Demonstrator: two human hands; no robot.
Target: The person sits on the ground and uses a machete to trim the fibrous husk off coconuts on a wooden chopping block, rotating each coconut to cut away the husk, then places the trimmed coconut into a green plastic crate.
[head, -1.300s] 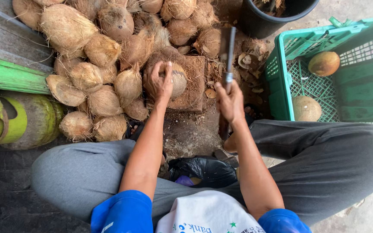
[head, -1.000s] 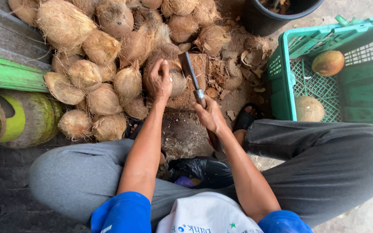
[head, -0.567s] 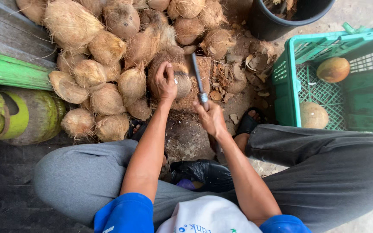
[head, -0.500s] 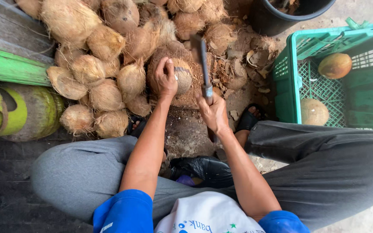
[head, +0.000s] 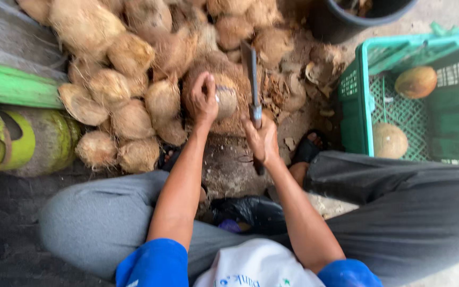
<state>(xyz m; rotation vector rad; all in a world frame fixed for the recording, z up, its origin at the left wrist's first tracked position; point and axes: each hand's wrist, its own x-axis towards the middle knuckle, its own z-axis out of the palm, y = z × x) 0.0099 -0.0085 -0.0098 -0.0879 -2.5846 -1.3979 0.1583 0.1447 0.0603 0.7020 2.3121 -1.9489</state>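
Left hand [head: 204,101] grip closed over the top of a husked coconut [head: 224,101], pinning it on a fibrous brown block [head: 216,125]. Right hand [head: 261,139] grip wrapped tight around the handle of a cleaver [head: 251,79], just right of the coconut; blade upright, pointing away from the person, its edge close beside the coconut, contact unclear. Behind and left of the coconut, a pile of husky coconuts [head: 128,79] spreads over the ground. Right of the coconut, husk scraps [head: 298,85] litter the dirt. Further right, a green plastic crate [head: 354,106] holds two peeled coconuts, one [head: 389,141] near its front wall, one [head: 415,81] further back. Black bucket [head: 341,24] sits behind the crate. Far left of the coconut, a green plank [head: 11,90] and greenish unhusked coconuts [head: 22,143]. Person sits cross-legged in grey trousers [head: 96,218], a black bag [head: 251,212] between the knees, sandalled foot [head: 306,151] right of the right hand.
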